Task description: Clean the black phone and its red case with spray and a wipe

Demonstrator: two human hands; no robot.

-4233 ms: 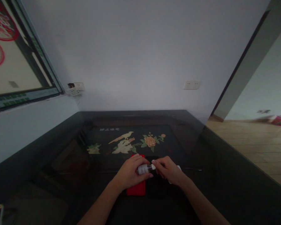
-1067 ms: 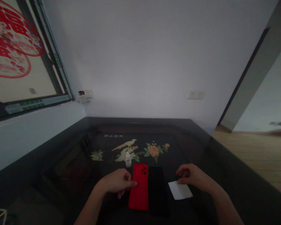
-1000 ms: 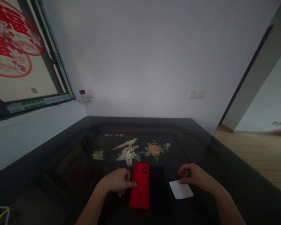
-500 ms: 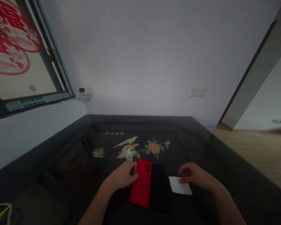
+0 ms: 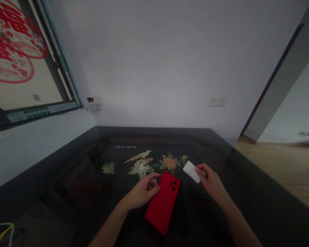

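My left hand [image 5: 145, 190] pinches the upper left edge of a red phone [image 5: 162, 204], its back and camera lenses facing up. The phone is tilted, its top leaning right, and it partly covers a flat black phone-like slab [image 5: 181, 214] whose edges blend into the dark table. A folded white cloth or paper [image 5: 192, 171] is held by one side between the thumb and fingers of my right hand [image 5: 206, 175], to the right of the phone. Just behind my left hand stands a small clear bottle [image 5: 142, 171].
The glossy black table [image 5: 77, 171] bears a bird picture [image 5: 139, 157] and a flower picture [image 5: 170, 162]. A white wall [image 5: 154, 68] with sockets [image 5: 217, 102] rises behind it. White and yellow cables [image 5: 5, 233] lie at the lower left.
My right hand has lifted the white piece off the table, up and away from me. My left hand has raised and turned the red phone rightward, over the black slab.
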